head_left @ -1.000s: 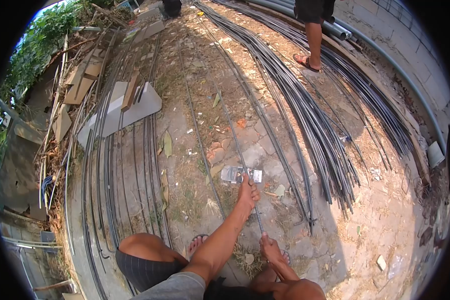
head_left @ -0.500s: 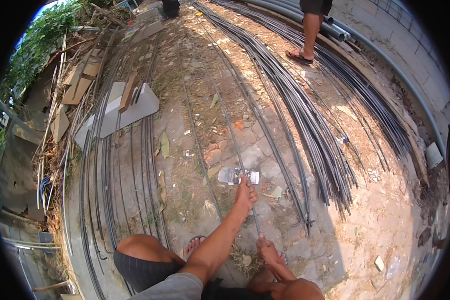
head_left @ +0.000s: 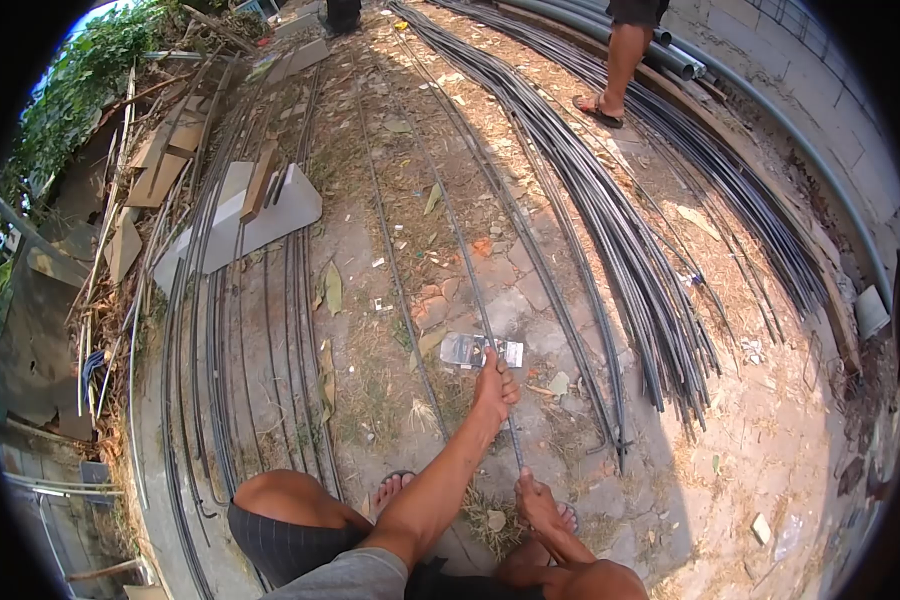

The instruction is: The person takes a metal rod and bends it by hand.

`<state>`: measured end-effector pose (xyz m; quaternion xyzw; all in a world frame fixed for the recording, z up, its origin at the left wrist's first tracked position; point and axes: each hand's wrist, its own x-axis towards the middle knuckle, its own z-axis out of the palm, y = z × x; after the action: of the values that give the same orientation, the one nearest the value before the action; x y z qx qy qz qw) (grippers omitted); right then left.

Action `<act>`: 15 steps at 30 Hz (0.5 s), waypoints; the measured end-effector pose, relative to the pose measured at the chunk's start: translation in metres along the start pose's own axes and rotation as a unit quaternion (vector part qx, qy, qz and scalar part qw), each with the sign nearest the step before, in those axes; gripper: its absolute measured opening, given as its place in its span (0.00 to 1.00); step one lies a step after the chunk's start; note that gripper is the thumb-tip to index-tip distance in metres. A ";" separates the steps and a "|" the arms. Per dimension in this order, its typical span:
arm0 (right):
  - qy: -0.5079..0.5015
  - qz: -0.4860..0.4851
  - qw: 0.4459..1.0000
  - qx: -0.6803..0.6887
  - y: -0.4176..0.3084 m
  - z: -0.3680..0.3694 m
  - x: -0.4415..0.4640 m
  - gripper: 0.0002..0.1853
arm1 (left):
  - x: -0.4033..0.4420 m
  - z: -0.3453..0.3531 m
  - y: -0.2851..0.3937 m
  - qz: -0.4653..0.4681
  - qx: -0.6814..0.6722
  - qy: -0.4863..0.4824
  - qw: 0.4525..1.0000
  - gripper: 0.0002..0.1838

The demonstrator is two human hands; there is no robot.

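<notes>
A long thin steel rebar runs from far ahead back toward my legs. My left hand is wrapped round it, thumb along the top, arm stretched forward. Closer to my body, my right hand is closed on the same rebar near its end. A small clear plastic packet lies on the ground just beyond my left hand. To the left lies another single rebar; on the right a pair of bars ends in a tied tip.
A thick bundle of rebar lies to the right, with a second bundle beyond it. Grey pipes run along the block wall. Another person's leg stands between. At left are more bars, a white panel and scrap boards.
The view has shifted very slightly. Both hands keep their grip on the rebar, with almost no visible movement.
</notes>
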<state>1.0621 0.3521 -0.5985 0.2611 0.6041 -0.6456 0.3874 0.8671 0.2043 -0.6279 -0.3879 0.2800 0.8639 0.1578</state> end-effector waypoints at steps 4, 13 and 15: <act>0.009 -0.010 1.000 -0.006 -0.001 0.001 -0.001 0.26 | -0.001 0.001 0.000 0.003 -0.005 0.000 1.000 0.29; -0.001 -0.025 0.999 -0.036 0.010 -0.008 0.008 0.27 | 0.001 -0.002 -0.002 0.016 -0.004 0.000 1.000 0.28; -0.010 -0.008 1.000 -0.016 -0.001 -0.007 0.002 0.27 | -0.001 0.000 -0.002 0.014 -0.006 0.014 1.000 0.28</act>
<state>1.0592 0.3582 -0.6000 0.2429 0.6127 -0.6416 0.3923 0.8687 0.2058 -0.6277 -0.3972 0.2823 0.8622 0.1387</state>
